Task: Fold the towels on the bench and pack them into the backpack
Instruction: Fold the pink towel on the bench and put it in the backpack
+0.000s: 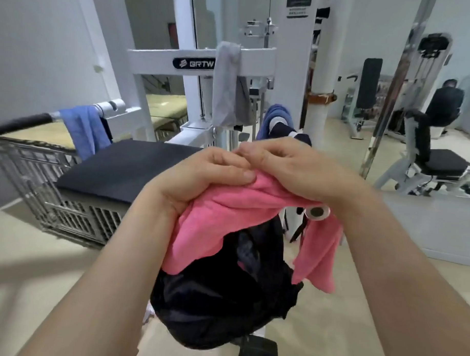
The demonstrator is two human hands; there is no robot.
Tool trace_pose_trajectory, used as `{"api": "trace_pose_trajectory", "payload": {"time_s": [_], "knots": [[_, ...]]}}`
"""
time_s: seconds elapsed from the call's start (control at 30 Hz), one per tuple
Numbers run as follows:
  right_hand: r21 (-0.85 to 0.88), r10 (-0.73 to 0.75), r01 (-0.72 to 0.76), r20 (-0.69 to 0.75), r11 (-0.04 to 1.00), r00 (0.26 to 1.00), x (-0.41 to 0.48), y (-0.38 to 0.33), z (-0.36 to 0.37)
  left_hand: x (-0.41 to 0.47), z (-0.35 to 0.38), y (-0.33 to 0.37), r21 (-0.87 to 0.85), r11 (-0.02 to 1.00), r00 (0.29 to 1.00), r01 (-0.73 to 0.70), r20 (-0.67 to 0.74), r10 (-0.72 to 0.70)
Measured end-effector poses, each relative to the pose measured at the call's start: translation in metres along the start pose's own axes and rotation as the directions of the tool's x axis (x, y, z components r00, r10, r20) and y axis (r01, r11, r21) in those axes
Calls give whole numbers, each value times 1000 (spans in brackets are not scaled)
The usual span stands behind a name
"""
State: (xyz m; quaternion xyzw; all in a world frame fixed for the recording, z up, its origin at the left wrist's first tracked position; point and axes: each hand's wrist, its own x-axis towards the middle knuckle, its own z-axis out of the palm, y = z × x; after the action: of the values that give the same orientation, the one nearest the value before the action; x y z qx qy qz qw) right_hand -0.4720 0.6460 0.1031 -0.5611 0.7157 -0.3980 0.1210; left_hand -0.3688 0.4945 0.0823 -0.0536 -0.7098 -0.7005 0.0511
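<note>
From the head view, I have both hands together at mid-frame on the pink towel (pixel 243 204). My left hand (pixel 210 174) has its fingers curled round the bunched top edge, thumb pressed down on the cloth. My right hand (pixel 290 169) is curled over the same bunch just beside it, knuckles touching the left, with the towel passing under its palm. Neither hand is spread, and both pinch cloth.

The towel hangs below the grip in two loose lobes, crumpled rather than folded. I judge it light, soft and limp. It won't hold a crease by itself, so corners or a straight hem would be better holds than this wad.

Directly below the grip sits the black backpack (pixel 224 297). The towel drapes over its top, and the folds are too dark for me to find the edge of the mouth.

Beyond and left of the grip is the dark bench pad (pixel 127 168), the flat spot for folding. Further left a blue towel (pixel 86 130) hangs on a bar above a wire crate (pixel 42 176). Straight beyond the grip, a grey towel (pixel 229 84) is slung over the machine frame (pixel 152 59), and another blue towel (pixel 277 115) peeks just above my knuckles.

A round white cap (pixel 316 212) pokes out under my right wrist, touching the towel, and could snag the cloth. A mirror (pixel 431 104) stands to the right.
</note>
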Motion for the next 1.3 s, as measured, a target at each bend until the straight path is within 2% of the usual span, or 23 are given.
{"api": "trace_pose_trajectory", "payload": {"time_s": [0.03,0.1,0.23,0.3,0.37,0.47,0.53,0.6,0.67,0.7,0.73,0.77,0.8,0.83,0.87,0.93,1.0,1.07,1.13,1.23,1.3], "knots": [[90,-12,0,131,996,991,3,-6,2,-7,-9,4,20,1000,999,-4,-37,4],[226,-27,-31,248,974,968,12,-10,7,-21,-30,9,53,999,995,-10,-94,15],[304,-101,27,231,952,968,37,-17,27,-59,-72,16,153,988,995,-10,-101,26],[448,-161,43,229,893,960,50,-22,44,-81,-91,22,126,990,992,-69,-100,82],[594,-207,-7,291,805,934,62,-28,66,-106,-112,28,118,986,990,-115,-72,124],[667,-281,-139,481,732,830,78,-33,106,-151,-149,29,129,984,990,-126,-42,133],[679,-296,-206,546,705,784,88,-39,133,-186,-179,24,112,982,981,-152,-104,163],[723,-311,-247,544,646,779,96,-47,156,-222,-213,19,116,981,962,-157,-208,179],[756,-313,-265,525,598,791,105,-57,177,-256,-249,15,139,989,950,-57,-296,96],[759,-305,-269,521,593,797,110,-61,188,-271,-268,13,170,983,944,64,-330,-4],[755,-285,-275,518,595,806,115,-63,199,-284,-284,9,257,940,917,225,-381,-115],[747,-256,-284,516,601,817,121,-65,210,-295,-299,4,375,843,863,387,-469,-188],[735,-220,-297,517,609,827,126,-66,221,-303,-312,-3,476,715,794,511,-580,-181],[722,-188,-314,523,616,831,131,-65,232,-310,-324,-11,522,620,718,586,-689,-100],[710,-165,-335,536,620,828,136,-65,242,-314,-330,-18,524,580,638,624,-770,9],[689,-137,-380,569,617,811,142,-63,255,-321,-341,-32,492,554,454,671,-864,217],[667,-147,-397,605,630,783,146,-64,261,-325,-355,-47,429,541,305,723,-901,307],[653,-141,-395,611,646,779,151,-65,261,-326,-373,-60,369,544,202,754,-918,342],[659,-108,-385,578,647,809,157,-63,259,-321,-389,-70,317,603,136,732,-935,327],[709,-42,-340,461,619,886,170,-56,253,-301,-404,-77,180,753,51,633,-980,192],[757,44,-298,337,582,941,182,-46,245,-280,-410,-76,53,890,29,453,-999,44]]}}
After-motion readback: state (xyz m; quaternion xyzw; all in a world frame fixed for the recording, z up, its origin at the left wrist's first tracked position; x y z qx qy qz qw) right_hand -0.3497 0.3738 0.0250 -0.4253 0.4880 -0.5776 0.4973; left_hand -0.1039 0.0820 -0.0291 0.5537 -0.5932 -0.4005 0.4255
